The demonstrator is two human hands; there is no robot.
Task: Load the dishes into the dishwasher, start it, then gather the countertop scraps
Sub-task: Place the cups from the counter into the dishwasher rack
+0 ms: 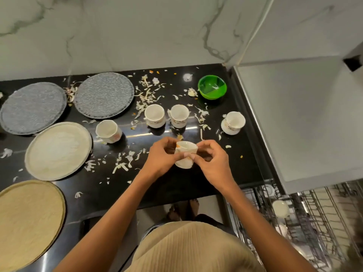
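Observation:
A white cup (185,157) is held above the black countertop (176,185) between both hands. My left hand (161,158) grips its left side and my right hand (210,161) pinches its right side near the rim. Several more white cups stand on the counter: one at the left (108,131), two in the middle (155,115) (179,115), one at the right (233,122). Pale vegetable scraps (145,95) lie scattered over the counter. The open dishwasher rack (314,222) at the lower right holds a white cup (280,209).
Two grey plates (33,107) (104,94), a cream plate (58,151) and a tan plate (27,218) lie on the left. A green bowl (212,89) stands at the back right. A marble wall rises behind, and a pale cabinet side borders the counter on the right.

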